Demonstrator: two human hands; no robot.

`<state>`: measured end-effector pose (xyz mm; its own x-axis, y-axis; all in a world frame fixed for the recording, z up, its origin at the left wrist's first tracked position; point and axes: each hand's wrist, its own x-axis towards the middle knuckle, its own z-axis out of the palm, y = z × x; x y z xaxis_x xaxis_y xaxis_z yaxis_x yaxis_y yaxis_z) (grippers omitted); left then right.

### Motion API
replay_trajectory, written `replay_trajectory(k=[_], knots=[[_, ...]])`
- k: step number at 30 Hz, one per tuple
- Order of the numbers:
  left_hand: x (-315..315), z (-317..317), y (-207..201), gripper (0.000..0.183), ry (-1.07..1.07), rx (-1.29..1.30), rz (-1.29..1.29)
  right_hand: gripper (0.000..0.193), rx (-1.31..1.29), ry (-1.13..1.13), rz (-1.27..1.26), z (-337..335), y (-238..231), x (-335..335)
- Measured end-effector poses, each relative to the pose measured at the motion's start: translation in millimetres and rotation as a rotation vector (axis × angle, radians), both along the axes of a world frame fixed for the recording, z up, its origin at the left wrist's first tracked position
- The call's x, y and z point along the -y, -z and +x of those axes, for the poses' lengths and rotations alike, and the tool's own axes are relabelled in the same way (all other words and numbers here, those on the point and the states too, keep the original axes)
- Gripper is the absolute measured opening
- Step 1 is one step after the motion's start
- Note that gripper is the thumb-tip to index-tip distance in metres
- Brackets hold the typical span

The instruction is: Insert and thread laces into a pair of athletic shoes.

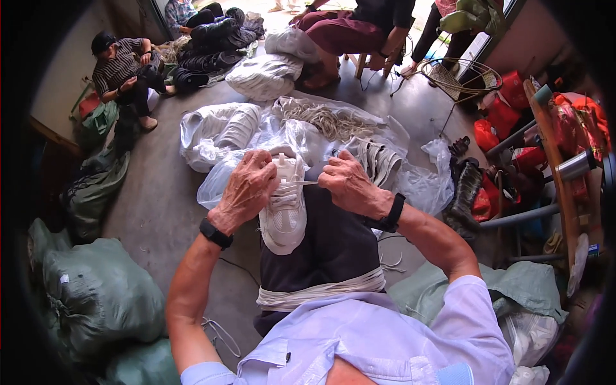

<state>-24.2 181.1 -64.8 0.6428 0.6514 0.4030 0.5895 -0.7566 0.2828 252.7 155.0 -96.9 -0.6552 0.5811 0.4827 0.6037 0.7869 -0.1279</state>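
Note:
A white sneaker (283,221) rests sole-down on my lap, toe toward me. My left hand (247,188) grips its upper left side near the eyelets. My right hand (347,183) pinches a white lace (300,183) stretched taut across the top of the shoe. Both wrists wear black bands. A bundle of white laces (321,293) lies draped over my thighs close to my waist.
Clear plastic bags with white shoes (218,131) and a pile of loose laces (330,120) lie on the concrete floor ahead. Grey-green sacks (96,295) sit at left and lower right. Other people sit at the back. Red bags and a metal frame (552,173) crowd the right.

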Motion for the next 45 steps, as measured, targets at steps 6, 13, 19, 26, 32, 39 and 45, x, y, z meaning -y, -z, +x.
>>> replay_trajectory(k=[6,13,19,26,32,39,45], knots=[[2,-4,-6,0.009,0.002,-0.015,-0.087,0.011,-0.068,0.069,0.007,2,9,-2],[-1,-8,0,0.011,-0.054,0.150,-0.239,0.013,-0.100,0.033,-0.037,3,10,0],[1,-15,-2,0.012,-0.056,0.128,-0.248,0.009,-0.077,0.062,-0.031,0,7,-2],[10,-25,6,0.015,-0.104,-0.002,-0.170,0.012,-0.109,0.089,-0.041,24,5,-3],[7,-43,30,0.019,-0.153,0.031,-0.084,0.013,-0.014,0.210,-0.041,69,7,6],[17,-53,82,0.041,-0.465,0.401,-0.576,0.008,-0.058,0.364,-0.035,112,19,20],[21,-57,108,0.058,-0.608,0.878,-1.471,0.016,-0.110,0.693,-0.182,149,43,28]])
